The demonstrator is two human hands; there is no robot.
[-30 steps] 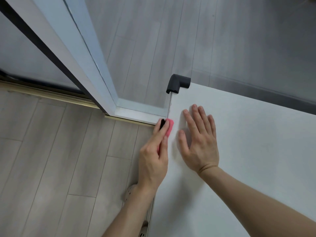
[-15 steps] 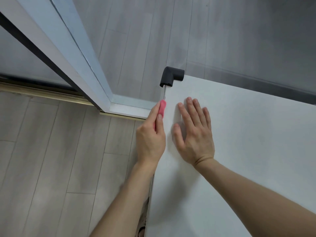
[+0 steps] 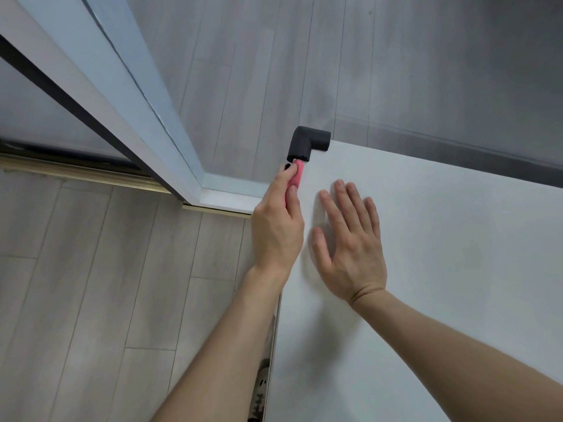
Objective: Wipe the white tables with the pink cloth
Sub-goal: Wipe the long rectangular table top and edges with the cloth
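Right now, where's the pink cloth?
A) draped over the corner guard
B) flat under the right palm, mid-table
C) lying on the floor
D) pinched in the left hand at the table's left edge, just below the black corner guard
D: the left hand pinches the pink cloth at the left edge of the white table, just below the black corner guard. The right hand lies flat on the tabletop and holds nothing.

Only a narrow strip of the pink cloth [image 3: 298,178] shows, just below the black corner guard [image 3: 307,144]; the rest is hidden inside the left hand [image 3: 277,226]. The white table [image 3: 441,239] runs from the guard past the right and bottom frame edges, so its extent cannot be determined. Both forearms are cut off at the bottom. A patterned object [image 3: 262,388] well below the guard, beside the table edge, is partly covered and cannot be identified.
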